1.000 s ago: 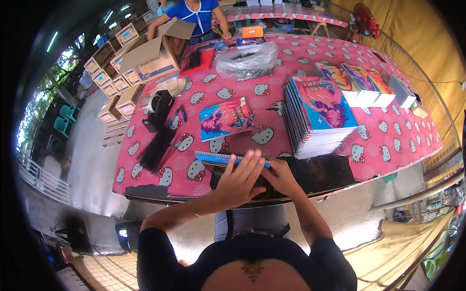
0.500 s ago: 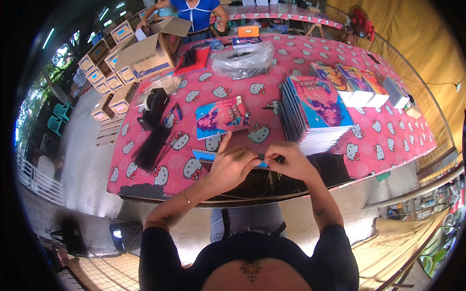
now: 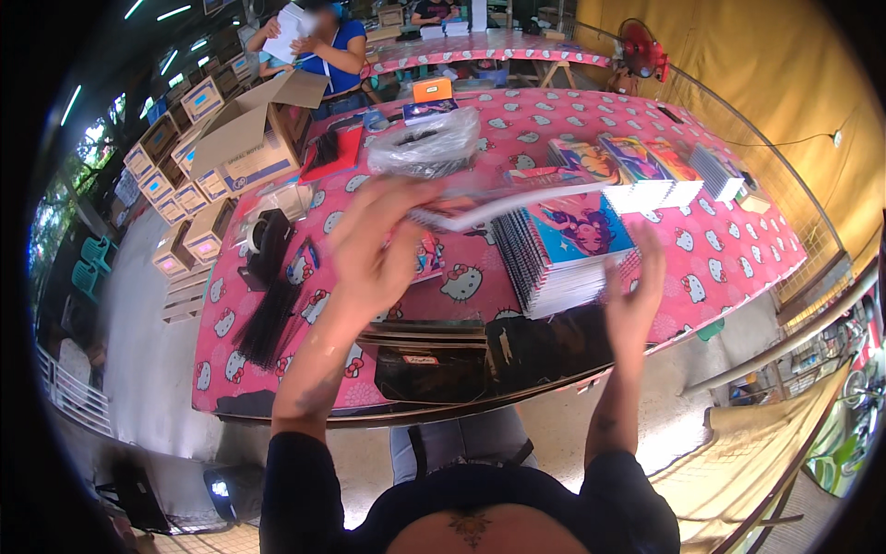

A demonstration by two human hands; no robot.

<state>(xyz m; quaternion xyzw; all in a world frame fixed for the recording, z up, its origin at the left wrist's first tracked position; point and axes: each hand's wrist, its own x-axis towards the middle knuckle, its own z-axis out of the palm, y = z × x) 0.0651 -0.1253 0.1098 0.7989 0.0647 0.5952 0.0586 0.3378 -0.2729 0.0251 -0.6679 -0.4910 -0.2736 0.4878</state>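
Pink-clothed surface (image 3: 738, 249): left hand (image 3: 374, 254) holds a spiral notebook (image 3: 498, 205) in its grip above the stack (image 3: 568, 258); right hand (image 3: 635, 300), released, at four o'clock. One-handed, the notebook could slip.

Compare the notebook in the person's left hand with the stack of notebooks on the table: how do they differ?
The single notebook is lifted above the table in the left hand, seen nearly edge-on; the stack of notebooks rests on the pink tablecloth, its colourful cover facing up. The single notebook is thin; the stack is many notebooks thick. The right hand touches the stack's near corner. Both appear spiral-bound.
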